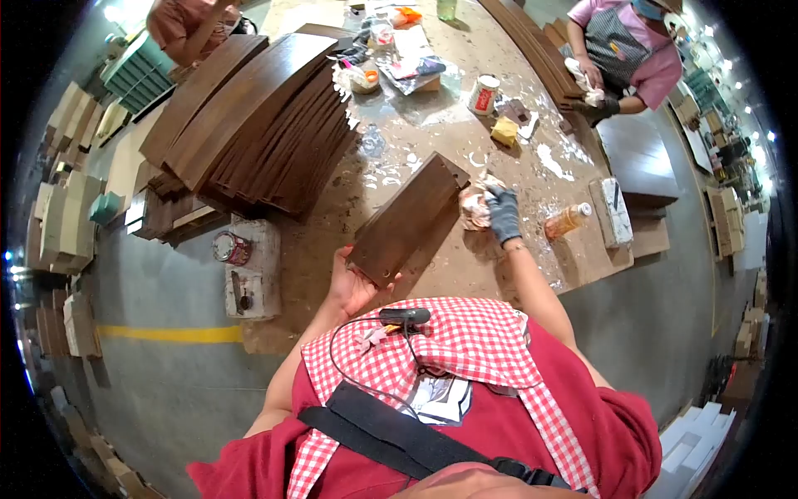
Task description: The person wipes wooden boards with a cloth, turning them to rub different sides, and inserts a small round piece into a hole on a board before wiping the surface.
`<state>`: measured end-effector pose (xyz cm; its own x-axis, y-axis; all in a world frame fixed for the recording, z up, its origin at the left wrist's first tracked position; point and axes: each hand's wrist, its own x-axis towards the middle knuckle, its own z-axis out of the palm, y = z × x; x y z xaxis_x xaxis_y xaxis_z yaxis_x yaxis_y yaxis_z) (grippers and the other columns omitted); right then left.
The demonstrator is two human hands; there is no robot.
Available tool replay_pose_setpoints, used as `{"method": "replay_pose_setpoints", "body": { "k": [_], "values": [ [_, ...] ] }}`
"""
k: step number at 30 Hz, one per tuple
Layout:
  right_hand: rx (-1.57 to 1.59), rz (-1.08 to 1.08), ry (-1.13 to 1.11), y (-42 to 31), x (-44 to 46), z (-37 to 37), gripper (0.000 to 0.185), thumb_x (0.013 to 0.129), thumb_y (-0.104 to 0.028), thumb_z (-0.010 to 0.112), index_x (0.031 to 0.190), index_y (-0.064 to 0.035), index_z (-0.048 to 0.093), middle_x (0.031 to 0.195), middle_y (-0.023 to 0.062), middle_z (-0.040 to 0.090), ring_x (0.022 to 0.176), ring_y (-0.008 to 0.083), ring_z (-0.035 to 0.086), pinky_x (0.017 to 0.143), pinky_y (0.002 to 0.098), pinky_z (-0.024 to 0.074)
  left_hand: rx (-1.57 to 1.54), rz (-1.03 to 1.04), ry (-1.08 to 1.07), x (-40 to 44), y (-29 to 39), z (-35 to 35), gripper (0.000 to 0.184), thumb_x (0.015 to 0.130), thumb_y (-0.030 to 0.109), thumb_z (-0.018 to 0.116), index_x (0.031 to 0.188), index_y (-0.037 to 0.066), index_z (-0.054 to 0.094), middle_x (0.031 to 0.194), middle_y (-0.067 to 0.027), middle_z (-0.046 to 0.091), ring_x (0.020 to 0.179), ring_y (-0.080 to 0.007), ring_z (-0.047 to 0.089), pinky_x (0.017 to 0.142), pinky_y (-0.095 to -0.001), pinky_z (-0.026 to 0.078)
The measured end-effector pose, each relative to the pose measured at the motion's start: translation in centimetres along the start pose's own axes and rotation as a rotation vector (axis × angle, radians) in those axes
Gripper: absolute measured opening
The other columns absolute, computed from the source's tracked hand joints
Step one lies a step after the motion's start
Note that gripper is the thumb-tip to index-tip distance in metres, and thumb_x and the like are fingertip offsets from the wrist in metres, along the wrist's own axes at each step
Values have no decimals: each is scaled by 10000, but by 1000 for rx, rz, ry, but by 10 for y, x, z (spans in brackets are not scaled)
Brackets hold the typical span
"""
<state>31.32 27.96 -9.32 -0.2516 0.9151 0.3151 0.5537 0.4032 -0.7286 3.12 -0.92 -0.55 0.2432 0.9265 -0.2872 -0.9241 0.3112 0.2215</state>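
Note:
A dark brown wooden board is held by its near end in my left hand, bare, with fingers wrapped round the edge. The board tilts away across the worktable. My right hand, in a grey glove, grips a crumpled, stained rag just right of the board's far end. Part of the rag lies in front of the gloved fingers. To the right of that hand stands a clear bottle of orange-brown liquid.
Stacked curved brown boards fill the table's left. A white can, a yellow sponge and a white block lie rightward. An open tin stands near left. A co-worker handles boards at far right; another person is far left.

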Motion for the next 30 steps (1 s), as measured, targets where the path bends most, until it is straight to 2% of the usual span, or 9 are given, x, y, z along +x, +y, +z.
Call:
{"method": "replay_pose_setpoints", "body": {
  "k": [4,7,8,11,12,15,22,29,30],
  "values": [
    [622,379,-33,-2,-27,-28,296,956,-158,611,1213,-12,632,1124,115,669,1008,251,636,913,319,496,365,253,307,0,-4,9,576,890,329,487,1408,79,495,1321,-153,570,1016,-235,649,905,-356,521],
    [1425,817,-176,-9,-41,-26,335,969,-263,589,1231,-58,618,1123,109,678,934,256,662,769,340,567,961,369,244,2,-4,36,562,850,250,556,1388,86,541,1368,-146,513,1066,-247,608,943,-326,487],
    [1572,909,-234,-9,-45,-21,336,978,-267,559,1239,-61,606,1143,101,666,960,249,650,793,339,558,1236,571,202,10,-7,14,599,803,241,649,1387,136,564,1432,-173,416,1215,-301,502,1030,-373,412],
    [1483,722,-269,8,-64,6,344,1008,-279,471,1262,-71,571,1201,77,631,1038,230,614,867,336,533,1794,664,383,8,-17,21,645,792,350,722,1397,198,559,1429,-153,401,1366,-358,321,1131,-488,272],
    [1425,641,-272,19,-70,19,348,1017,-282,441,1270,-74,560,1221,70,619,1064,223,602,892,335,525,1918,700,379,11,-18,11,690,731,390,756,1379,237,576,1442,-252,337,1335,-433,310,1116,-514,254],
    [1324,471,-254,50,-83,39,367,1047,-294,352,1292,-84,525,1279,46,584,1142,203,566,966,332,500,2166,762,312,14,-11,-14,761,694,414,778,1400,237,555,1487,-262,262,1360,-453,249,1115,-551,218],
    [1333,644,-99,70,-104,-25,421,1049,-350,339,1356,-93,467,1338,57,546,1187,217,539,1027,347,457,2214,661,327,17,-10,-39,1115,610,384,857,1546,238,269,1543,-222,181,1381,-427,223,1126,-548,201],
    [1170,622,-59,70,-113,-47,454,1019,-379,372,1364,-102,472,1338,68,549,1200,239,532,1060,369,428,2239,487,503,38,-13,7,1219,627,451,877,1561,136,160,1559,-206,144,1425,-428,175,1152,-546,186],
    [1101,597,-75,62,-112,-45,453,1009,-378,385,1355,-104,485,1327,69,557,1195,243,534,1060,374,426,2291,468,536,46,-15,12,1232,622,471,876,1548,81,164,1559,-224,136,1428,-429,174,1159,-538,182]
  ]
}}
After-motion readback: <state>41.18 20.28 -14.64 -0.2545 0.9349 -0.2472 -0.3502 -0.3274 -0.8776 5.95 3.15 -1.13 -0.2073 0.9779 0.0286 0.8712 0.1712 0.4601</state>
